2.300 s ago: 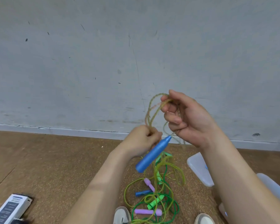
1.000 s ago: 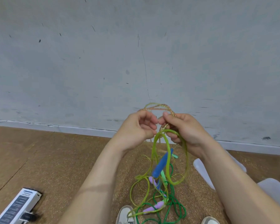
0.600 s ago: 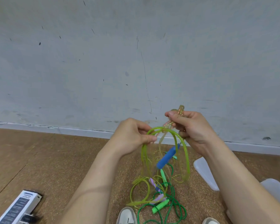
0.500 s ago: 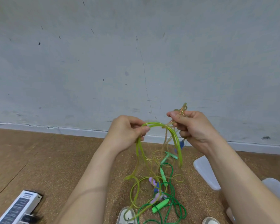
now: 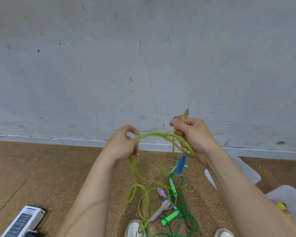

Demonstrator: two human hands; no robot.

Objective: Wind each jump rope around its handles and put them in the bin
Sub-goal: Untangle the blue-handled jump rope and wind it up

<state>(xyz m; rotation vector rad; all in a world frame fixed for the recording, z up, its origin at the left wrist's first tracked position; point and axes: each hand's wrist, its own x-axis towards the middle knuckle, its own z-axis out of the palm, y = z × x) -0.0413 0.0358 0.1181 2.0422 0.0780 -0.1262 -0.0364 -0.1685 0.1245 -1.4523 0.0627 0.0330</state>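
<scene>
Wall (image 5: pixel 109 65): grey and scuffed, filling the upper half of the view, with a pale baseboard along its foot.
Floor (image 5: pixel 41 168): brown and cork-like.
Bin (image 5: pixel 280 194): translucent white, on the floor at the right edge beside the right forearm. It holds something yellow, mostly cut off.
White plastic piece (image 5: pixel 246 171): flat on the floor, partly hidden behind the right forearm.
Box (image 5: pixel 22 221): printed white and dark, on the floor in the lower left corner.
Rope tangle (image 5: pixel 183 216): dark green cord with green and purple handles, on the floor below the hands.
Yellow-green rope (image 5: pixel 154 134): arches between the two raised hands, then drops from the left one to loose loops on the floor.
Left hand (image 5: pixel 123 146): grip curled round the yellow-green rope.
Right hand (image 5: pixel 195 134): grip pinching a bunch of glittery cord (image 5: pixel 184 115) that sticks up above the thumb. The yellow-green rope passes under its fingers.
Blue handle (image 5: pixel 180 164): hangs just under the right hand, narrow end up.
Shoes (image 5: pixel 135 227): two white toes at the bottom edge.
</scene>
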